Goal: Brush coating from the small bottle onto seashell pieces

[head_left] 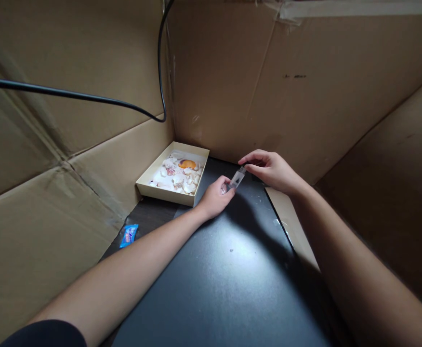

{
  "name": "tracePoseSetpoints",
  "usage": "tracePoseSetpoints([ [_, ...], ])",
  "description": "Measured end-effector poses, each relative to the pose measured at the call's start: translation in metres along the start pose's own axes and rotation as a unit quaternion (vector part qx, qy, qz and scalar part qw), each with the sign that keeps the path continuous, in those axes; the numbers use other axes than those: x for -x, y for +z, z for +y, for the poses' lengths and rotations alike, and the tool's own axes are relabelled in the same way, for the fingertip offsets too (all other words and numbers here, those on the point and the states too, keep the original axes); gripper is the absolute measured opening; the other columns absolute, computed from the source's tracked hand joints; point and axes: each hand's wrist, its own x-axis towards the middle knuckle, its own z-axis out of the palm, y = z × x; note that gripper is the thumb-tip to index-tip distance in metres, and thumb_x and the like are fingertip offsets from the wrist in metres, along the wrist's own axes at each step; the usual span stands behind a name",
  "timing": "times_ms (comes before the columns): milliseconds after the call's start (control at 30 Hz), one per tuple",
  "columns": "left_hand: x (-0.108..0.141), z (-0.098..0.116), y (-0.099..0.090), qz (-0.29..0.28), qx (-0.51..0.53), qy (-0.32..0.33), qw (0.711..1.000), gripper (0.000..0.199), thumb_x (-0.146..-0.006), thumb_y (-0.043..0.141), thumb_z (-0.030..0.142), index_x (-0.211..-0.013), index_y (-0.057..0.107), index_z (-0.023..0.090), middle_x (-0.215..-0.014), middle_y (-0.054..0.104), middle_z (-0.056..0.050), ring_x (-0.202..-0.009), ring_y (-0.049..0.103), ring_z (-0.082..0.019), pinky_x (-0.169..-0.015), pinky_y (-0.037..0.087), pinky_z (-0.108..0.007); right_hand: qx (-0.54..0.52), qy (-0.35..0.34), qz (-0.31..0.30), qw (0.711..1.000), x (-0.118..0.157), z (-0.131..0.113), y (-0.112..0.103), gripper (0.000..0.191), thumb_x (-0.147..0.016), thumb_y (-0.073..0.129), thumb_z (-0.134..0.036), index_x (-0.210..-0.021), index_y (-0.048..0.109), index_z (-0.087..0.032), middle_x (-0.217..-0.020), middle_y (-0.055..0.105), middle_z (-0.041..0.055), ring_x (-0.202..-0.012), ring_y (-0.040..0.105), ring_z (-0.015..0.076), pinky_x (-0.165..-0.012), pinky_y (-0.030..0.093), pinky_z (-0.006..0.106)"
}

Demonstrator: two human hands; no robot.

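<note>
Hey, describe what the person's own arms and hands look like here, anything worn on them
Both forearms are bare from elbow to wrist. The left hand and right hand carry no gloves, and no rings, watch or bracelet show. The only clothing in view is the edge of a dark, short sleeve on the left upper arm; the right arm's sleeve is out of frame.

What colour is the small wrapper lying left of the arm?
Blue wrapper, with a small reddish mark; head view.
</note>
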Motion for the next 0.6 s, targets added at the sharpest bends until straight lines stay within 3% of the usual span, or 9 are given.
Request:
tracePoseSetpoints([
  [200, 0.0000, -0.0010, 0.0000, 0.003, 0.007, 0.005, 1.000, 0.017, -0.085, 0.055, 0.032, -0.093, 0.053, 0.017, -0.068, 0.046, 0.005, -0.063, 0.040, -0.010, -0.062, 0.031, -0.024, -0.017, -0.014, 0.013, 1.000, -0.0017, 0.0034, 0.0051, 0.022, -0.072, 0.057, -0.022, -0.089, 0.070, -0.016, -0.081, 0.065, 0.0033, -0.069, 0.055, 0.0134, -0.064, 0.045, 0.027],
  [367, 0.0004, -0.0018, 0.0004, -0.001, 0.009, 0.005, 1.000, 0.018, -0.085, 0.055, 0.032, -0.093, 0.054, 0.017, -0.066, 0.042, 0.005, -0.061, 0.038, -0.009, -0.061, 0.030, -0.023, -0.047, -0.005, 0.050, 0.998, -0.0027, 0.0040, 0.0052, 0.023, -0.078, 0.059, -0.029, -0.095, 0.067, -0.016, -0.081, 0.064, 0.0030, -0.069, 0.055, 0.0133, -0.065, 0.045, 0.028],
  [600, 0.0011, 0.0016, -0.0009, 0.001, 0.007, -0.004, 1.000, 0.016, -0.085, 0.055, 0.030, -0.093, 0.053, 0.017, -0.066, 0.043, 0.006, -0.061, 0.038, -0.009, -0.061, 0.030, -0.023, -0.002, -0.013, 0.004, 1.000, -0.0011, 0.0043, 0.0036, 0.022, -0.077, 0.061, -0.029, -0.093, 0.070, -0.017, -0.077, 0.063, 0.0026, -0.066, 0.052, 0.0131, -0.061, 0.042, 0.027],
])
